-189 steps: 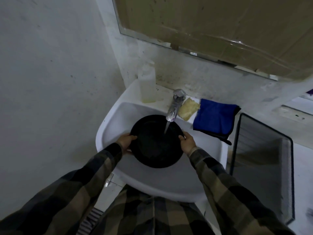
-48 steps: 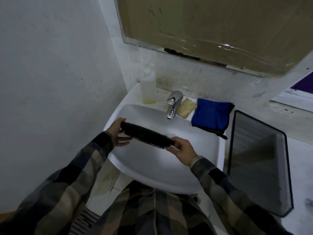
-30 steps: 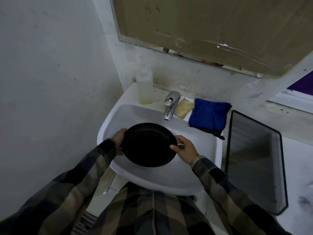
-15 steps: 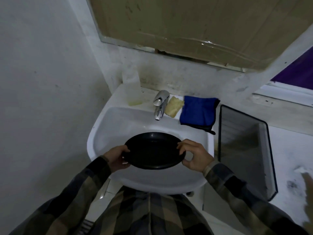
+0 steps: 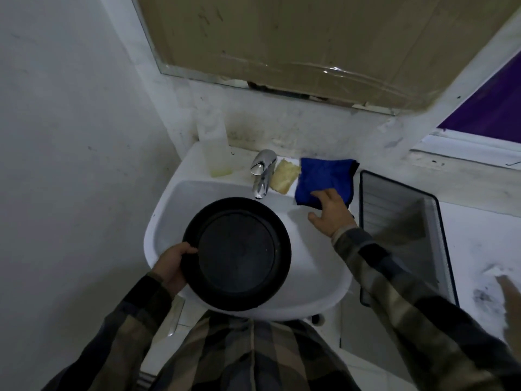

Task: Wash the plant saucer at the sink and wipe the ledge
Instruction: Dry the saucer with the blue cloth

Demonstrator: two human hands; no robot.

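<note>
The left hand [image 5: 172,267] clamps its grip on the rim of the black plant saucer [image 5: 236,253], held over the white sink [image 5: 315,266]. The right hand [image 5: 330,213], fingers spread apart, reaches onto the blue cloth [image 5: 324,177] at the sink's back edge, seemingly touching it.

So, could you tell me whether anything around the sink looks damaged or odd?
Yes: cardboard covers the mirror above the sink, its lower edge torn, and the wall behind the tap is darkly stained.
</note>
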